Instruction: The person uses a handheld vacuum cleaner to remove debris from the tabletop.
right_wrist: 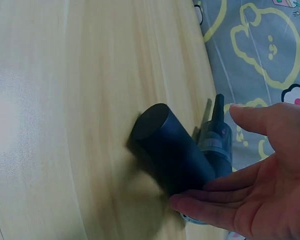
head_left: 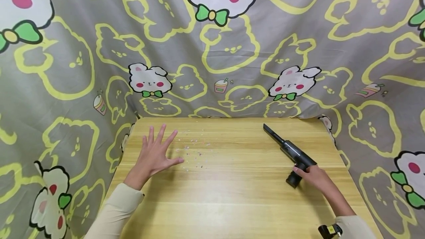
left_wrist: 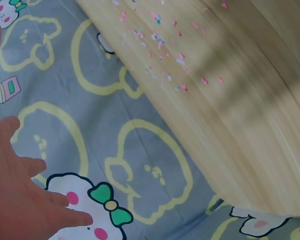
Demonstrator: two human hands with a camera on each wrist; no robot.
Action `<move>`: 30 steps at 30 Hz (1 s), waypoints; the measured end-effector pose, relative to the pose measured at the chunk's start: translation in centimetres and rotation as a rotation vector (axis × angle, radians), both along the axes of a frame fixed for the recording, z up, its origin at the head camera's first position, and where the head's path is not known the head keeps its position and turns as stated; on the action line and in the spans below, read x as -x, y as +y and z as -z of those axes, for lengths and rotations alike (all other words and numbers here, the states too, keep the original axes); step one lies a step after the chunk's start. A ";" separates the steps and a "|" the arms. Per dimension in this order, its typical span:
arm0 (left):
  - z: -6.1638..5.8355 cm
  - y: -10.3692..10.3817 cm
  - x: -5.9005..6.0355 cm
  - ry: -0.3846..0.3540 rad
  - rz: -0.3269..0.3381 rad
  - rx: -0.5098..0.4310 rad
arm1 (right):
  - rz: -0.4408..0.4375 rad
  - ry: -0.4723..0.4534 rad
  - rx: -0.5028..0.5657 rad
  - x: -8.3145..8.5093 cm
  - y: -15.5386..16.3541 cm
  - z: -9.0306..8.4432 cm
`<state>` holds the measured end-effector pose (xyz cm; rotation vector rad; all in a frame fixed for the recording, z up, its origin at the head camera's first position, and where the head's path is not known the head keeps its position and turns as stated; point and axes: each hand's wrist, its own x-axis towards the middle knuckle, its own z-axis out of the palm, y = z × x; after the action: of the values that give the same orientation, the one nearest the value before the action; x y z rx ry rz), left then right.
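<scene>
A black handheld vacuum (head_left: 297,154) with a narrow nozzle lies at the right of the wooden table (head_left: 232,191), nozzle toward the back. At its rear and handle is my right hand (head_left: 313,176). In the right wrist view the vacuum's cylindrical handle (right_wrist: 175,150) faces the camera; extended fingers (right_wrist: 210,200) lie against it and the thumb stands apart. My left hand (head_left: 154,156) is held with fingers spread over the table's left part. Beside it, small pink, white and bluish paper bits (head_left: 196,148) are scattered; the left wrist view shows these bits (left_wrist: 160,42) closer.
Grey patterned cloth (head_left: 232,47) with yellow outlines and white cartoon heads hangs behind the table and along both sides. A small black device (head_left: 330,230) is strapped at the right wrist. The table's back edge meets the cloth.
</scene>
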<state>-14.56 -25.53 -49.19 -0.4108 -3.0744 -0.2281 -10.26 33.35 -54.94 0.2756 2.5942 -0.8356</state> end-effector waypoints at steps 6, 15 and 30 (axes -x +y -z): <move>0.0 0.6 0.3 0.017 0.016 -0.001 | -0.001 0.013 -0.011 0.7 0.5 0.2; 0.1 1.5 0.8 0.029 0.040 0.001 | 0.016 0.002 -0.032 1.7 1.4 0.9; 0.3 3.1 1.6 -0.006 0.071 -0.005 | 0.096 -0.031 -0.060 3.1 2.8 2.6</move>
<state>-16.19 -22.41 -49.54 -0.5211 -3.0672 -0.2385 -13.36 36.20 -57.55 0.4303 2.5975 -0.7798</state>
